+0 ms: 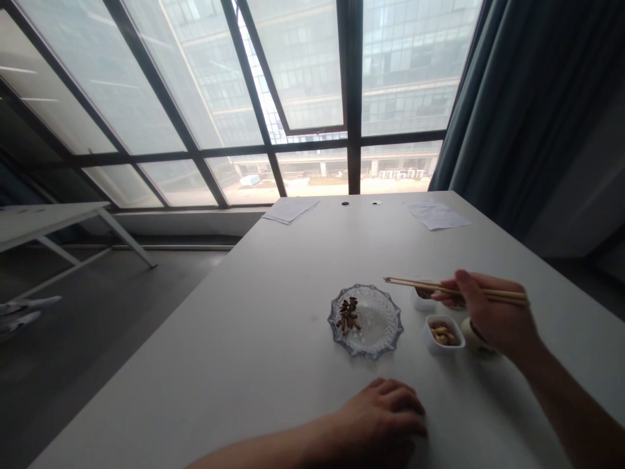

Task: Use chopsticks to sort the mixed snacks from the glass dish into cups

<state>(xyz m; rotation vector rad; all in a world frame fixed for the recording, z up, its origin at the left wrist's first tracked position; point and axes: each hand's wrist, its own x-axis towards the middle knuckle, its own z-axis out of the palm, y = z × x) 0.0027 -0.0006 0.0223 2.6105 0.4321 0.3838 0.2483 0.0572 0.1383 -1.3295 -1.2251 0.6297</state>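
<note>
My right hand is closed around a pair of wooden chopsticks. Their tips point left, above the far right rim of a scalloped glass plate; whether they pinch anything is too small to tell. Small dark brown, elongated pieces lie heaped on the plate's left side. Under and beside my right hand stand small white containers, one with pale, curved, nut-like pieces and another with dark contents. Parts of the others are hidden. My left hand rests on the table in front of the plate, fingers loosely bent, holding nothing visible.
The white table reaches toward a large window. Paper sheets lie at its far left and far right. A dark curtain hangs at the right. Another white table stands across the floor at the left.
</note>
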